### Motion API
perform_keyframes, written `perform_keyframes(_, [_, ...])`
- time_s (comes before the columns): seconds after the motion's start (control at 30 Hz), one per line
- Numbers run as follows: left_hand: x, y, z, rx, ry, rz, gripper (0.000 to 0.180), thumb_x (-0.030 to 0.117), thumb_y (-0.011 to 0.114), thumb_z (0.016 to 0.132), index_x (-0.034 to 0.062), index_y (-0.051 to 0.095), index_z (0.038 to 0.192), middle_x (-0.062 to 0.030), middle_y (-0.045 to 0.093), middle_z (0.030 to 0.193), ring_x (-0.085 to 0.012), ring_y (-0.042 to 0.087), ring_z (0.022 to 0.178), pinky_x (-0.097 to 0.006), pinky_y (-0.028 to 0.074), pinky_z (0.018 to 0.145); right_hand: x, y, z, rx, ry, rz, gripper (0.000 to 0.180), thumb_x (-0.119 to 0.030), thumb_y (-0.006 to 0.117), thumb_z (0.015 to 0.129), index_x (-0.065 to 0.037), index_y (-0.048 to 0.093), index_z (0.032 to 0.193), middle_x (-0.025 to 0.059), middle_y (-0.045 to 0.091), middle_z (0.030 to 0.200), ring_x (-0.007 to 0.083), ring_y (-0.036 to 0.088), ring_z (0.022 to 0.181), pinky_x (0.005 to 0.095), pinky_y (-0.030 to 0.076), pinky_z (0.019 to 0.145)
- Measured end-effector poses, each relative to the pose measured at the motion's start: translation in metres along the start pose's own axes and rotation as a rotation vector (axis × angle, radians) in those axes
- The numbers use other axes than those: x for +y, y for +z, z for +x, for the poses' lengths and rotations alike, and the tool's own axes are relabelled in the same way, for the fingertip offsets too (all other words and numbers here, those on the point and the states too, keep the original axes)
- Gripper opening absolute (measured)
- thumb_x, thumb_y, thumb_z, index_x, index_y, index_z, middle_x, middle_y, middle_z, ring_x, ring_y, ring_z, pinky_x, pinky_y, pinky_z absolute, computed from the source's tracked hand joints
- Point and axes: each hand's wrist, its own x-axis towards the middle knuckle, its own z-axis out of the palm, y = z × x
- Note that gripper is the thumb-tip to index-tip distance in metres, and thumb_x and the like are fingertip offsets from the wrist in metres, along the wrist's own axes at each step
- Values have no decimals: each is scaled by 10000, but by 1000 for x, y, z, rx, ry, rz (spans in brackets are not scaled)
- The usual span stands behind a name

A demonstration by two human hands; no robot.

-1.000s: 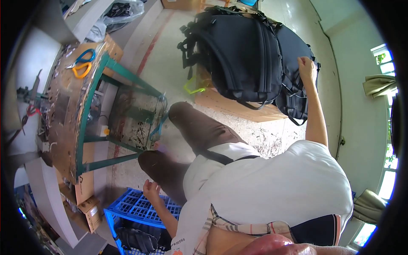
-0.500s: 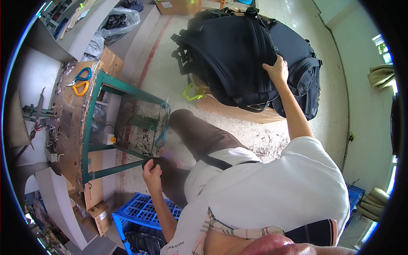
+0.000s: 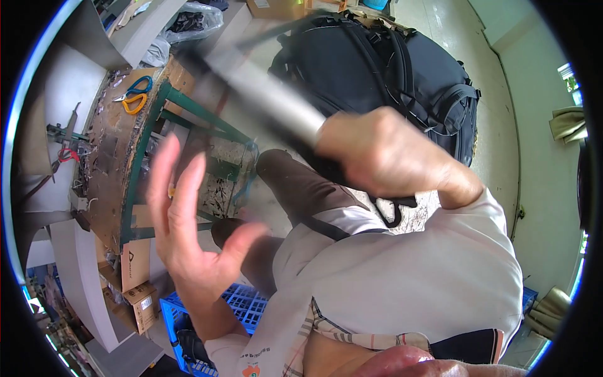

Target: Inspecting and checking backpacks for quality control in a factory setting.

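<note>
My right hand (image 3: 389, 154) is closed in a fist around a black piece with a pale band (image 3: 273, 91), smeared by motion. That piece slants from the fist toward the far left, and its exact kind is unclear. My left hand (image 3: 195, 245) is raised on the near left, fingers spread, holding nothing. Behind the right hand lies a pile of black backpacks (image 3: 433, 63) with straps and buckles, partly covered by the held piece. A black strap (image 3: 396, 213) dangles below the right wrist.
At left stands a worn workbench (image 3: 103, 163) with a green metal frame (image 3: 204, 116). On it lie scissors with blue and orange handles (image 3: 139, 85). A blue plastic crate (image 3: 248, 295) sits by my left forearm. Cardboard boxes (image 3: 144, 308) stand under the bench.
My right hand has left the pile and come nearer, now gripping the black piece with the pale band. My left hand has risen from beside my knee, its fingers spreading.
</note>
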Motion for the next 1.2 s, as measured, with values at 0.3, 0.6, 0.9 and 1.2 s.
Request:
perform_keyframes(0.3, [-3, -43, -97, -785, -373, -141, 466, 219, 706, 604, -2, 552, 984, -174, 590, 836, -323, 572, 770, -336, 434, 704, -46, 65, 80, -481, -529, 373, 94, -20, 570, 547, 32, 562, 625, 181, 567, 627, 344, 573, 642, 405, 455, 545])
perform_keyframes(0.6, [-52, -159, -115, -135, -981, 86, 194, 33, 620, 633, -25, 565, 810, -82, 530, 619, -121, 488, 591, -262, 392, 577, 1, 130, 165, -276, -194, 1040, 378, -110, 704, 653, 18, 557, 976, 63, 603, 841, 150, 565, 763, 260, 452, 694])
perform_keyframes(0.9, [-133, -225, -67, -140, -973, 467, 158, 74, 635, 642, -41, 589, 739, -112, 532, 535, -183, 507, 508, -303, 406, 559, -21, 217, 265, -27, 277, 1464, 178, 2, 664, 685, 58, 584, 833, 80, 613, 745, 110, 561, 609, 244, 477, 554])
perform_keyframes(1.2, [-183, -251, -57, -230, -1031, 783, 339, 156, 672, 637, -16, 586, 916, -149, 581, 876, -276, 551, 833, -342, 422, 742, -21, 254, 321, -294, 557, 1605, 230, -42, 688, 675, 53, 570, 848, 114, 607, 771, 183, 590, 650, 307, 504, 553])
